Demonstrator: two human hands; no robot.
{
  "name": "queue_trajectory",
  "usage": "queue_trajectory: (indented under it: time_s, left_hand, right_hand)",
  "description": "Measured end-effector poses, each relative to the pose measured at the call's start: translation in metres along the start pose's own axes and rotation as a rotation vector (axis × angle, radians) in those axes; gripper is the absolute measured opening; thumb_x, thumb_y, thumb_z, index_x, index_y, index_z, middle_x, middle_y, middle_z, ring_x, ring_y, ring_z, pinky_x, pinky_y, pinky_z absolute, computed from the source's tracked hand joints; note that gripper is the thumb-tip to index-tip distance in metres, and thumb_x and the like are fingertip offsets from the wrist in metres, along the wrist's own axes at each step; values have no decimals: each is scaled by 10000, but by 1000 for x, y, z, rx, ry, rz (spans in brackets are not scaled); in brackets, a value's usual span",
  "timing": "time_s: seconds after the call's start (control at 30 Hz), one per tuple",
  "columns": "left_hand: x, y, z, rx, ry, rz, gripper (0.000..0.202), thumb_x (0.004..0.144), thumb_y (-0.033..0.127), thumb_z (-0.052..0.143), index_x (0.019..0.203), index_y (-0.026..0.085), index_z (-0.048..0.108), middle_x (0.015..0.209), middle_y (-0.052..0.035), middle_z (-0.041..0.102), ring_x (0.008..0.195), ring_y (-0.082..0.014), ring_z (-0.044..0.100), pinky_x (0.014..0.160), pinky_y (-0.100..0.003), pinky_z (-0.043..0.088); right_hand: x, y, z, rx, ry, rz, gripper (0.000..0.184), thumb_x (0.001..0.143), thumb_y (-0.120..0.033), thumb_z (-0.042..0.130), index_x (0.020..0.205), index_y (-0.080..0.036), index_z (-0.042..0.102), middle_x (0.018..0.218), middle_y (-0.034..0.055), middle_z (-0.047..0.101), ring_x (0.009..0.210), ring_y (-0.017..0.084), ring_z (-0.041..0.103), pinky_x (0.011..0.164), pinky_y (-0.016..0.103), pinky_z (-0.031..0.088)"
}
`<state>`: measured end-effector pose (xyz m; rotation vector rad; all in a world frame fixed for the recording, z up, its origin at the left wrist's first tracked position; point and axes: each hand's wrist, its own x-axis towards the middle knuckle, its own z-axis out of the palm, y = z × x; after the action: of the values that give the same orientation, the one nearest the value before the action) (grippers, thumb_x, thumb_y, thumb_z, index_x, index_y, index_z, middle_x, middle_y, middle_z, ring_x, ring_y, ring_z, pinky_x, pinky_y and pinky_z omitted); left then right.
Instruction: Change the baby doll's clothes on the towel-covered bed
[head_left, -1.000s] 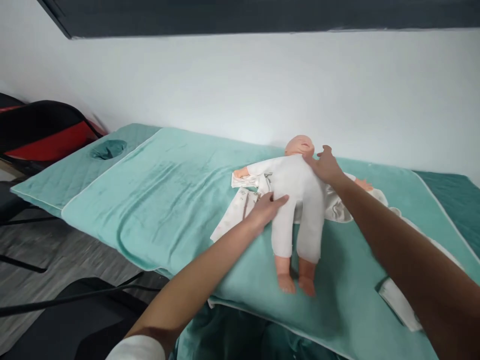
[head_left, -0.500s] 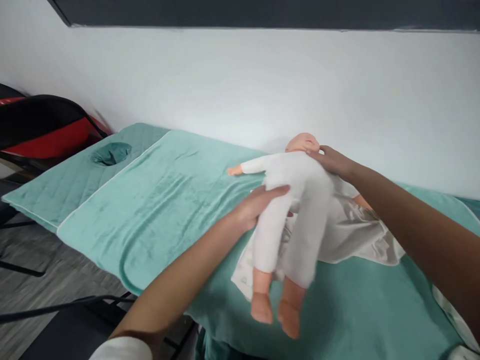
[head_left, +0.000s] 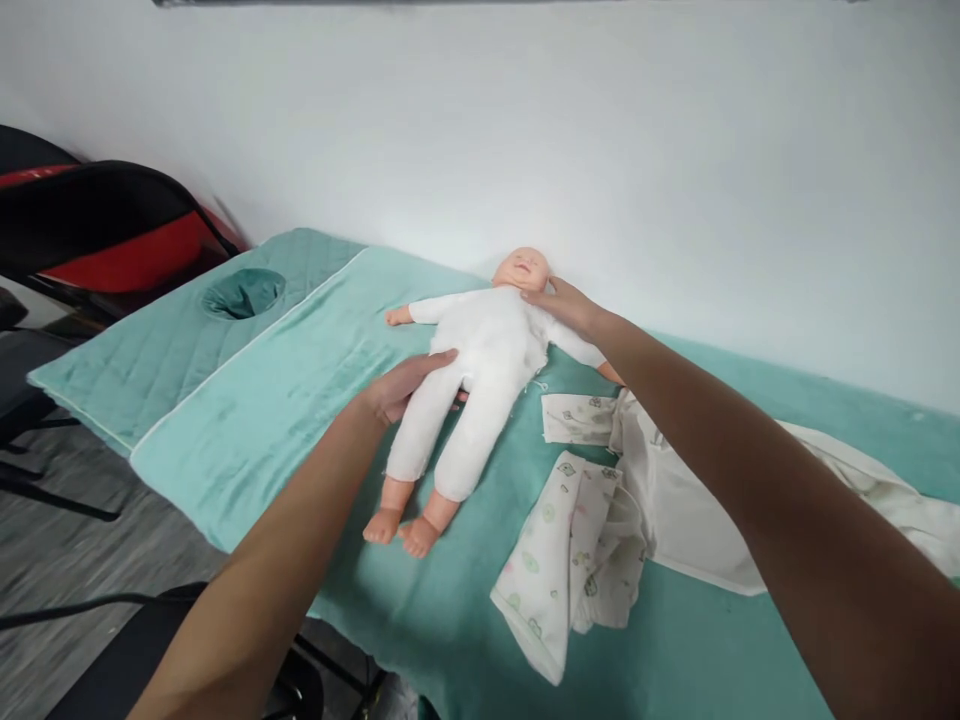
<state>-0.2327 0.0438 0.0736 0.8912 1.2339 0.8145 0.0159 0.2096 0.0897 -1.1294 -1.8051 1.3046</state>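
A baby doll with a white cloth body lies face up on the green bed cover, its arms spread and its feet toward me. My left hand grips the doll's thigh at the hip, thumb on top and fingertips showing between the legs. At the doll's neck and shoulder is my right hand, its fingers curled behind the head and partly hidden. To the right of the doll lies a crumpled white baby garment with a small green and pink print, partly covered from view by my right forearm.
The green bed cover runs along a white wall. A quilted end section with a face hole is at the left. Black and red chairs stand beyond it, and a black seat is below my left arm.
Both hands have carried the doll leftward and lowered it onto the cover. The garment, formerly behind and under the doll, now shows beside it. The view has shifted too.
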Motion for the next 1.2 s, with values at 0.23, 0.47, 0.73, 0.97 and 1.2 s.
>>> queue_trajectory:
  time_s: [0.23,0.47,0.73,0.97,1.2]
  left_hand:
    - [-21,4,26,434,581,216,489,838,514,644,1160,146,622,1159,-128,700,1077,-294,666,943,-446,549]
    - [-76,-42,124,1078,206,516,369,935,530,485,977,210,663,1007,-63,709,931,-241,659,865,-357,497]
    - [-105,-62,205,1053,-115,544,329,891,482,549,998,185,642,1036,-80,704,949,-264,644,855,-378,500]
    - [-158,-26,283,1259,48,1276,137,899,281,588,1017,214,604,1521,-119,421,1415,-296,369,1156,-489,327]
    - [-185,-7,317,1367,270,1212,126,893,168,496,998,191,563,1084,-120,652,977,-284,638,840,-413,463]
  right_hand:
    - [-74,58,-91,-501,57,299,503,1000,-600,377,918,-169,623,1039,112,716,892,196,674,793,290,523]
    - [-199,65,-172,-1032,-126,330,353,877,-549,581,815,-203,615,922,66,704,841,243,634,720,312,450]
    - [-308,4,-142,-1122,27,10,342,971,-392,412,1177,-220,624,1200,102,667,1050,297,596,836,376,442]
    - [-402,-92,-101,-765,5,-422,261,936,-380,527,997,-199,705,1011,49,709,904,213,625,784,301,418]
    - [-484,-139,-114,-745,14,-217,151,834,-309,644,938,-224,713,912,8,701,783,177,606,696,273,398]
